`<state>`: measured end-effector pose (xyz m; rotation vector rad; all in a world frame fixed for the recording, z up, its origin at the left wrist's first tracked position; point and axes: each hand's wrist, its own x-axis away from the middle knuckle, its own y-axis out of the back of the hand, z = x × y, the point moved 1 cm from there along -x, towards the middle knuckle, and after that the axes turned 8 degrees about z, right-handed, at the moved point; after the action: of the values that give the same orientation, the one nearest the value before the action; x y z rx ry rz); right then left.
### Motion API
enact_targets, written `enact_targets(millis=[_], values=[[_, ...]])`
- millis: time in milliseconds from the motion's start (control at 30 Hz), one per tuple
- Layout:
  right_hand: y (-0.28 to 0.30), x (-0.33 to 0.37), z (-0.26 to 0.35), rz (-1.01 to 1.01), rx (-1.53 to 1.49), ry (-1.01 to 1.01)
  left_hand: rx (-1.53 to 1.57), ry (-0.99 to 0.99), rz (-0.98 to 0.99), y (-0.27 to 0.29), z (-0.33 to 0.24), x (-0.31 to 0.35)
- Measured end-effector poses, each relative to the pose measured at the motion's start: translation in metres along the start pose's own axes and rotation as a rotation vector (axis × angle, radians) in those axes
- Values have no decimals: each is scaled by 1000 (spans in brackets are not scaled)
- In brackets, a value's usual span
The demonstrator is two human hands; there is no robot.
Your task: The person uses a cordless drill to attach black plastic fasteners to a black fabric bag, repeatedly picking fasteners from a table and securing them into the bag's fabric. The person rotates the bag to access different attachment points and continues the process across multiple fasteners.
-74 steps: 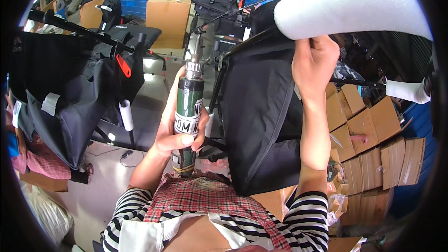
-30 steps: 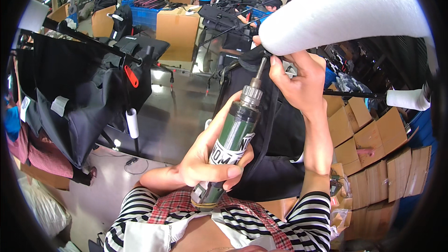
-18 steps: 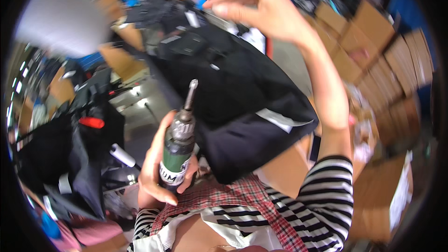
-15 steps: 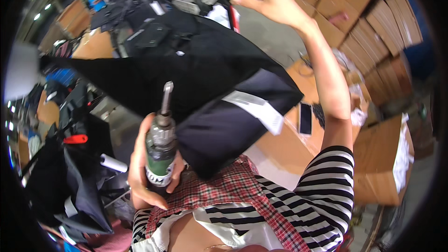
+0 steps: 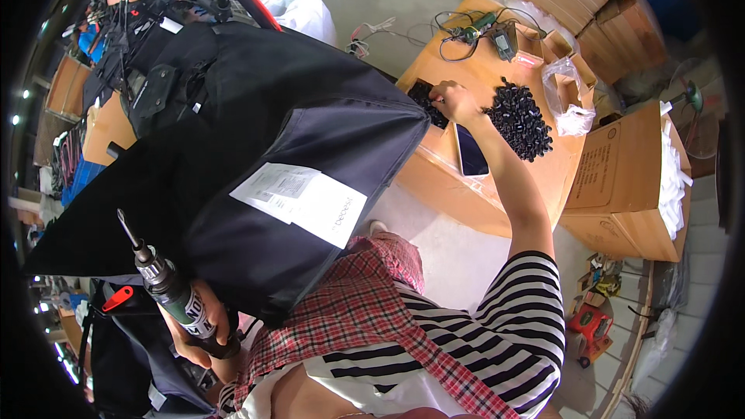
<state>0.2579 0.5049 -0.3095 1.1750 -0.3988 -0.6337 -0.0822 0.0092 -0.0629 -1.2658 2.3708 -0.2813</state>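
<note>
**While left hand (image 5: 186, 341) is gripping, right hand (image 5: 458, 103) is touching parts (image 5: 424, 99)**

Left fingers are grasping the driver (image 5: 186, 306), bit upward; black fabric (image 5: 256, 101) is spreading between; right fingers are curling, their hold hidden; phone (image 5: 470, 151) and black pile (image 5: 518, 120) are lying alongside.

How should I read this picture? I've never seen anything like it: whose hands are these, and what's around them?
There is no robot: these are a person's own bare hands. The view comes from a wide fisheye camera on that person's head, looking down, so straight edges bend.

The left hand holds a green-and-black power screwdriver. The right hand is at a dark cluster of small items on a brown box top; whether it holds one is unclear. A heap of black parts and a phone lie there too. Black fabric bearing white papers spreads between the hands.
</note>
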Motion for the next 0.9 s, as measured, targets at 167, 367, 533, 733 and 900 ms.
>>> enact_targets(millis=[167,367,533,733,900], values=[[-20,-19,17,207,151,-50,40,-143,-145,-16,7,-14],[-20,-27,13,197,187,-18,-23,-235,-335,-24,14,-9],[-13,-36,-2,99,-131,53,-17,-364,-525,-36,20,-6],[180,-60,188,-318,-1068,433,32,-318,-540,-57,9,-27],[223,-7,379,-367,-790,753,-288,-103,-495,-82,-19,-32]])
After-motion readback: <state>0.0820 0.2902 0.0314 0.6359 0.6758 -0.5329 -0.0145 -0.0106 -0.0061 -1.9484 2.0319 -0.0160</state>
